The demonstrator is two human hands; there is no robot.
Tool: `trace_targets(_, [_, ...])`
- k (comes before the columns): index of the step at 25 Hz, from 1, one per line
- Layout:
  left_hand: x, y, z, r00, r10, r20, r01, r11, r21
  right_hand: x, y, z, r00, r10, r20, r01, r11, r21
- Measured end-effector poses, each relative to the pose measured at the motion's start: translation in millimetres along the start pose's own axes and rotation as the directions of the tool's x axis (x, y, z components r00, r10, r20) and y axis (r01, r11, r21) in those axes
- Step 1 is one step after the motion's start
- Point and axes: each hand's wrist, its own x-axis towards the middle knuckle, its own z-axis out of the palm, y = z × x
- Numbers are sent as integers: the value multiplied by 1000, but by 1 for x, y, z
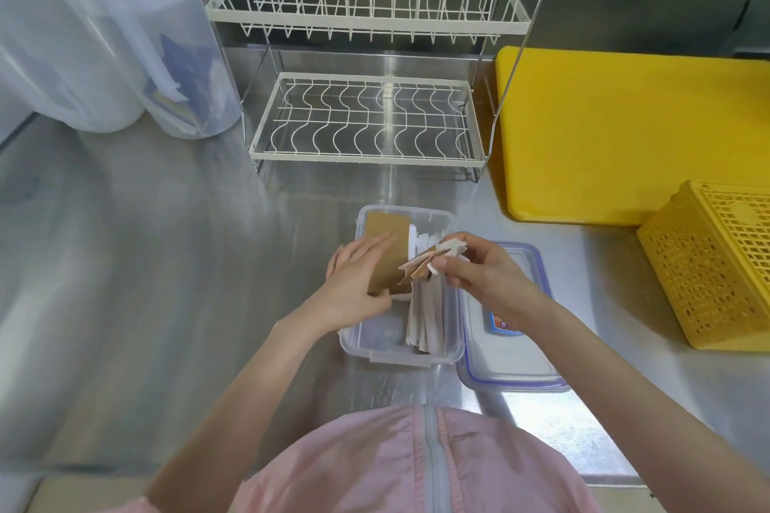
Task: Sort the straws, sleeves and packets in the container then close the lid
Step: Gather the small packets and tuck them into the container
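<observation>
A clear plastic container (pixel 375 339) stands on the steel counter in front of me. Brown cardboard sleeves (pixel 385 235) stand along its left side, and my left hand (pixel 360 283) holds them there. White paper-wrapped straws (pixel 427 314) lie along the container's right side. My right hand (pixel 479 267) hovers above the container and pinches a small bunch of brown and white packets (pixel 429 260). The container's lid (pixel 514 358), clear with a blue rim, lies flat on the counter just right of the container.
A white wire dish rack (pixel 366 121) stands behind the container. A yellow cutting board (pixel 625 129) and a yellow perforated basket (pixel 716 262) sit at the right. Translucent jugs (pixel 125 33) stand at the back left. Bare steel counter lies to the left.
</observation>
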Motion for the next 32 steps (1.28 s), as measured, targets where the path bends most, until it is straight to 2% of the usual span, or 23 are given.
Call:
trace_targets(2, [-3,5,-6,999,24,43,-11,961,-277,1,-2,0,999,41,-16,-38,988,150])
trace_targets(4, [-6,13,-8,992,66,111,6,833,-554,0,-7,3,995,95,37,-102,941,324])
trace_targets(7, [-5,28,-5,988,76,136,51,669,-742,-4,-15,13,969,171,176,-235,853,467])
trace_targets(9, [-4,38,-2,987,25,158,122,527,-841,-7,-18,18,962,209,176,-268,851,452])
trace_targets(10, [-4,39,0,985,5,172,150,468,-871,-7,-19,19,968,218,126,-250,888,386])
trace_targets(12, [-5,38,3,980,-21,199,193,369,-909,-10,-22,21,982,186,-34,-181,977,113])
trace_targets(14, [-6,36,3,971,-31,236,237,248,-939,-11,-23,22,981,114,-158,-135,983,-128])
trace_targets(16, [-6,35,2,962,-22,273,273,132,-953,-10,-21,22,978,36,-206,-85,968,-235])
trace_targets(18, [-7,34,2,957,-13,289,289,99,-952,-9,-20,22,976,-26,-216,-38,956,-289])
trace_targets(22, [-10,34,2,959,-4,282,281,100,-955,-9,-19,22,963,-88,-253,5,950,-312])
trace_targets(26, [-9,28,0,965,-37,258,258,9,-966,-15,-26,17,918,-247,-311,173,953,-248])
trace_targets(28, [-8,26,-1,964,-50,260,259,-21,-966,-20,-30,14,887,-393,-243,356,917,-182])
trace_targets(30, [-7,27,-2,963,-36,267,265,-59,-962,-22,-29,18,852,-514,-103,503,857,-117])
trace_targets(32, [-7,29,-3,962,-16,273,270,-92,-958,-24,-21,26,860,-510,17,510,857,-79])
